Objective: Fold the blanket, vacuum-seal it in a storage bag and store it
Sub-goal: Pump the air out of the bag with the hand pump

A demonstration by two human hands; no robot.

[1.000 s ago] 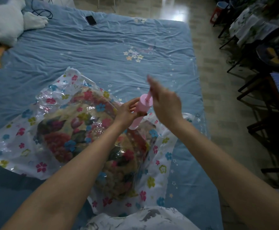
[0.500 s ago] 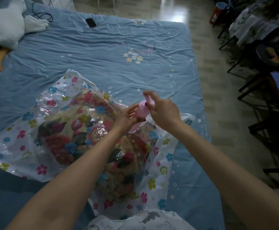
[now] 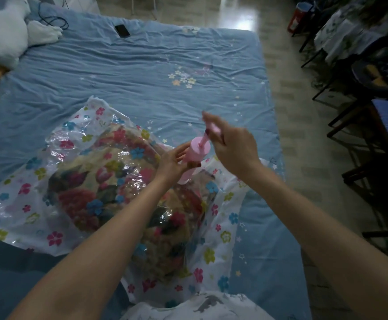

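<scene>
A clear storage bag [image 3: 56, 218] printed with small flowers lies on the blue bed, with the folded floral blanket [image 3: 100, 188] inside it. A pink hand pump [image 3: 196, 153] stands tilted on the bag's right part. My left hand [image 3: 173, 163] grips the pump's barrel. My right hand [image 3: 232, 148] holds the pump's handle, which is pulled up out of the barrel on its thin pink rod. The pump's foot is hidden behind my left hand.
The blue bed sheet [image 3: 142, 72] stretches away ahead. A black phone [image 3: 122, 30] and a dark cable [image 3: 54, 20] lie near its far edge, a white plush toy [image 3: 1, 40] at far left. Dark chairs and tables [image 3: 361, 146] crowd the tiled floor at right.
The pump handle went down into the barrel half a second ago and is now pulled up again by my right hand. My left hand stays on the barrel.
</scene>
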